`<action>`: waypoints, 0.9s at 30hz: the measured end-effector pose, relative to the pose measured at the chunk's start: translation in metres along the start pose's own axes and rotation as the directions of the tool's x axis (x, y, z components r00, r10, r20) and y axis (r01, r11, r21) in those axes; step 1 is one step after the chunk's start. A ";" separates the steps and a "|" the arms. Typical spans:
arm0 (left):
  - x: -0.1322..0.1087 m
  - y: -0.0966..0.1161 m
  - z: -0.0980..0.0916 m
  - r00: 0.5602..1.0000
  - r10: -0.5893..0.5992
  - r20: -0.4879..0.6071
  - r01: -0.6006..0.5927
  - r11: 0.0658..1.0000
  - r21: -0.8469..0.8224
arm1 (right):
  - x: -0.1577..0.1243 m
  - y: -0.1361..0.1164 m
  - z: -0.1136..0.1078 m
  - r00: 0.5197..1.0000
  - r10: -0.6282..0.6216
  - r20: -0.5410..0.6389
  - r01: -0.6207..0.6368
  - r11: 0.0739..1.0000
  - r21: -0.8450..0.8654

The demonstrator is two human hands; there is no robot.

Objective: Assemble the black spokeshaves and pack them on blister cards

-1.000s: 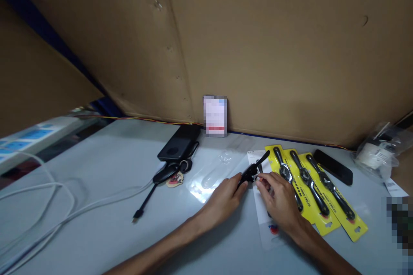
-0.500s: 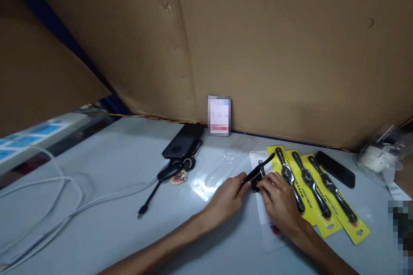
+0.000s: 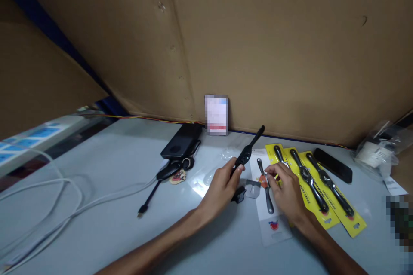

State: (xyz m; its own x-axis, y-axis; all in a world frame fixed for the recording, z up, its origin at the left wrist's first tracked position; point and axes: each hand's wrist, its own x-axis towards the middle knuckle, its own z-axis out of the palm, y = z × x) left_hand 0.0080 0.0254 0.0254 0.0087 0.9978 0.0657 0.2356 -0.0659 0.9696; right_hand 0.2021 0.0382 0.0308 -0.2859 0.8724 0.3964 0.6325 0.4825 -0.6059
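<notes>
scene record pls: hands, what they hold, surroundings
left hand: grips a black watch, strap pointing up and away
right hand: fingertips on a white card on the table
right of it: three yellow packs, black case, plastic bag
left: power bank, white cable
back: cardboard wall

Card (image 3: 216, 114) by wall blurred; right-edge object (image 3: 401, 222) pixelated; white cables (image 3: 38, 206) cut off left.
</notes>
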 end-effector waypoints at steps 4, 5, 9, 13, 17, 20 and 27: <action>0.004 0.004 -0.003 0.996 -0.094 0.003 0.091 0.964 -0.252 | -0.003 0.000 0.003 0.996 -0.092 -0.012 0.089 0.982 -0.169; 0.004 0.006 -0.004 0.994 -0.107 0.005 0.103 0.946 -0.309 | -0.005 -0.003 0.004 0.992 -0.129 0.008 0.128 0.972 -0.197; 0.005 0.011 -0.007 0.987 -0.161 -0.010 0.135 0.858 -0.495 | -0.019 -0.023 0.013 0.948 -0.228 0.221 0.276 0.937 -0.215; 0.006 0.013 -0.010 0.972 -0.226 0.069 0.217 0.737 -0.640 | -0.033 -0.038 0.018 0.829 -0.308 0.467 0.412 0.901 -0.137; 0.006 0.012 -0.011 0.955 -0.270 0.120 0.276 0.669 -0.690 | -0.034 -0.034 0.018 0.768 -0.314 0.558 0.427 0.901 -0.081; 0.005 0.013 -0.010 0.959 -0.254 0.123 0.270 0.694 -0.667 | -0.027 -0.023 0.017 0.847 -0.219 0.485 0.320 0.938 -0.135; 0.001 0.018 -0.008 0.979 -0.160 0.128 0.202 0.852 -0.482 | -0.001 0.007 0.002 0.999 -0.002 0.032 0.003 1.000 -0.030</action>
State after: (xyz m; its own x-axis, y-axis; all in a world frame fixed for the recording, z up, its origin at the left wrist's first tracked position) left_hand 0.0050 0.0251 0.0449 0.0950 0.9881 -0.1210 -0.2662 0.1423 0.9534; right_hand 0.2056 0.0407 0.0250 -0.3099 0.8736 0.3751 0.6533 0.4823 -0.5835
